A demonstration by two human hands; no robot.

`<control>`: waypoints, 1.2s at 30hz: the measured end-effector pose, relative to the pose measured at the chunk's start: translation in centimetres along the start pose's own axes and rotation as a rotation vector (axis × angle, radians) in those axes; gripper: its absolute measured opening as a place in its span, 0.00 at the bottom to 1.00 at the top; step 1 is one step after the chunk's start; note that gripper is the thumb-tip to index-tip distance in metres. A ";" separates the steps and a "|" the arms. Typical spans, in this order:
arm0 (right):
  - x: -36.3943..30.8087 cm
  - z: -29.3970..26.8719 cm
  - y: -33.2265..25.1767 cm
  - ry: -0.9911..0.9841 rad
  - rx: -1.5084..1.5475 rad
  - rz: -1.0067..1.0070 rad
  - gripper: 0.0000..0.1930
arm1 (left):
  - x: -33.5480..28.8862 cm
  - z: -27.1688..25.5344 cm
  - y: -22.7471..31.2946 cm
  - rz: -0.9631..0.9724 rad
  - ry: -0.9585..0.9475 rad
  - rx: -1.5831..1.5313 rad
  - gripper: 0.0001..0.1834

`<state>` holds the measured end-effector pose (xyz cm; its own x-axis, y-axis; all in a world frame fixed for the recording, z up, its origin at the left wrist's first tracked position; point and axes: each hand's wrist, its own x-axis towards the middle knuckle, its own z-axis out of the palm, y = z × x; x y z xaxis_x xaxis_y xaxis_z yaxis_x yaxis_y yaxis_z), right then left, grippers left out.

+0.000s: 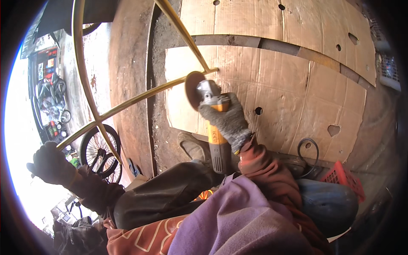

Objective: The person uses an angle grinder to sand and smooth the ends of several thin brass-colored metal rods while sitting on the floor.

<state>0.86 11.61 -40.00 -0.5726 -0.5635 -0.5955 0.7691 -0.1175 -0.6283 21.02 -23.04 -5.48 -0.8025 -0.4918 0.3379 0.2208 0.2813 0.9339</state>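
My gloved right hand [229, 119] is wrapped around the body of a yellow and grey angle grinder [216, 135]. Its round brown disc [192, 91] overlaps a brass-coloured tube near the end of a metal frame [146, 94]; whether the two touch, I cannot tell. The frame is made of several tubes joined crosswise and reaches from the upper left across to the cardboard. At the far left, my gloved left hand [53, 166] is closed around the near end of one of its tubes. The glove hides part of that tube.
Cardboard sheets [272, 85] with holes lie on the ground ahead and to the right. A red plastic basket [346, 180] and a black looped hose [308, 157] are at the right. Beyond my left arm stands a bicycle wheel [101, 148]. My shoe [193, 146] rests near the cardboard.
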 end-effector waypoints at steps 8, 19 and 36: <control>-1.3 1.5 -1.7 -0.091 -0.122 -0.041 0.26 | -0.3 0.7 0.0 0.017 0.023 -0.023 0.30; -1.2 0.9 -2.7 -0.095 -0.146 0.008 0.26 | -1.1 1.3 -0.1 0.244 0.267 0.505 0.31; -2.2 0.8 -3.1 -0.107 -0.181 0.031 0.28 | 0.0 2.0 0.4 0.126 -0.108 -0.141 0.30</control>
<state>-0.04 12.53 -36.36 -0.5090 -0.6493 -0.5651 0.7164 0.0444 -0.6963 20.01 -21.26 -5.34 -0.8166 -0.3671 0.4455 0.3925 0.2128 0.8948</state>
